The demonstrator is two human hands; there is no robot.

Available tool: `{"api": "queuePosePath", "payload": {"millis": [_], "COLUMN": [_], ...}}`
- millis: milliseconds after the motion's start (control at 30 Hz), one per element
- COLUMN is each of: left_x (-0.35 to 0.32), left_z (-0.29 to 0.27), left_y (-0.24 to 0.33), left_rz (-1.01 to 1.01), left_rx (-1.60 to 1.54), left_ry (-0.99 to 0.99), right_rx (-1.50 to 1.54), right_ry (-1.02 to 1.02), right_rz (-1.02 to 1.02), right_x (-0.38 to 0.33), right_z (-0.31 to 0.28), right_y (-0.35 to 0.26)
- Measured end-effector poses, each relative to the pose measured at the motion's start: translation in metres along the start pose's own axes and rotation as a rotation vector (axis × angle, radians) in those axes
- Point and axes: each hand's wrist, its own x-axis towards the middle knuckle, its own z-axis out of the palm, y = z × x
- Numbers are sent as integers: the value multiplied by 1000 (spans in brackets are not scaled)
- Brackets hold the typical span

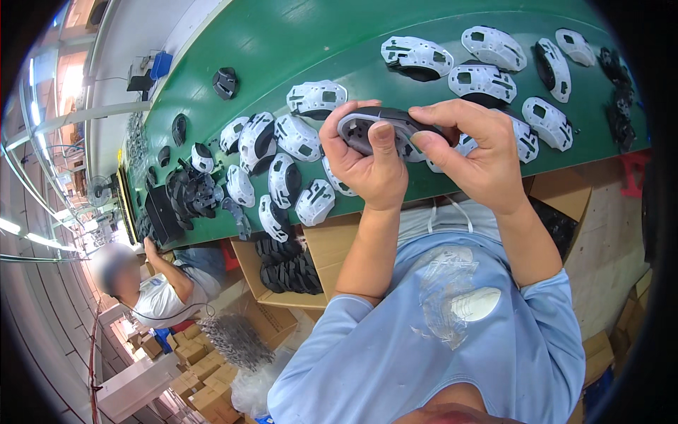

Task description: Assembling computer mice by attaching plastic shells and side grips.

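Above the near edge of the green table, both hands hold a curved black molded shell point(354, 126) with a grey inner part; its exact kind cannot be told. My left hand point(369, 164) grips the shell's left end, thumb on the grey side and fingers behind. My right hand point(477, 152) pinches the other end between thumb and fingers. Around them lie several white curved plates with cut-outs, some backed by black shells, such as one white plate point(316, 95) just behind my left hand and another point(547, 121) to the right of my right hand.
The green table point(296, 42) curves across the view. Black parts are piled at its left point(191, 189) and right end point(620, 106). An open cardboard box point(337, 244) of black pieces stands below the near edge. Another person point(166, 290) sits at the left.
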Motion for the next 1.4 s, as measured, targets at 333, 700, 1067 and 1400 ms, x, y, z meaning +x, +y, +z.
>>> {"api": "queuePosePath", "payload": {"millis": [333, 700, 1067, 1400], "left_x": [3, 2, 1, 6], "left_z": [11, 3, -4, -5], "left_y": [13, 20, 4, 9], "left_rz": [-425, -407, -406, -560], "left_rx": [-351, -47, 36, -399], "left_ry": [115, -130, -7, 106], "right_rx": [-179, -410, -459, -106], "right_ry": [175, 66, -65, -105], "right_rz": [-211, -333, -396, 15], "right_x": [-6, 13, 24, 11], "right_z": [20, 11, 16, 6], "right_y": [27, 28, 47, 36]}}
